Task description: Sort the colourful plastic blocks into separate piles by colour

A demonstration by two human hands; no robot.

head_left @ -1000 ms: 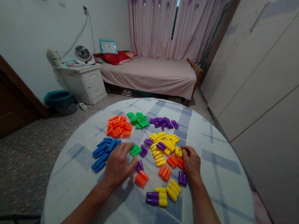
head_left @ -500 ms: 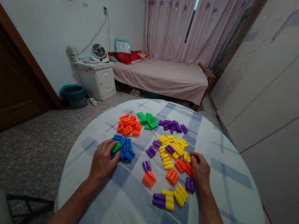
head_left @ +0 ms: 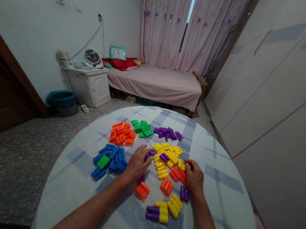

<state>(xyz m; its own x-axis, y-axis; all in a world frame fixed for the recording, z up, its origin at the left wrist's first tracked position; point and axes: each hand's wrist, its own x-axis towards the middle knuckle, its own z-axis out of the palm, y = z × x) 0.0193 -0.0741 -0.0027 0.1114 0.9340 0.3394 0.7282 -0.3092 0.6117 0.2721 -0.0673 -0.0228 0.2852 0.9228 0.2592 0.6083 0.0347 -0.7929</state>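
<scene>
Coloured plastic blocks lie sorted in piles on a round table under a checked cloth [head_left: 215,198]. My left hand [head_left: 136,165] rests in the middle, fingers bent over a purple block [head_left: 151,152] beside the yellow pile [head_left: 167,155]. Left of it lies the blue pile [head_left: 112,156] with one green block [head_left: 103,161] on it. My right hand [head_left: 194,177] lies curled, its fingertips closed on a yellow block [head_left: 181,165] next to orange blocks [head_left: 177,175]. A purple block [head_left: 184,193] sits by its wrist.
Orange [head_left: 122,135], green [head_left: 141,127] and purple [head_left: 167,133] piles lie at the far side of the table. Mixed blocks [head_left: 161,209] lie near me. Beyond stand a bed [head_left: 157,83], a white cabinet [head_left: 87,85] and wardrobe doors [head_left: 280,90].
My left hand carried a green block left to the blue pile, left it there, and came back right to the purple blocks. My right hand stayed put.
</scene>
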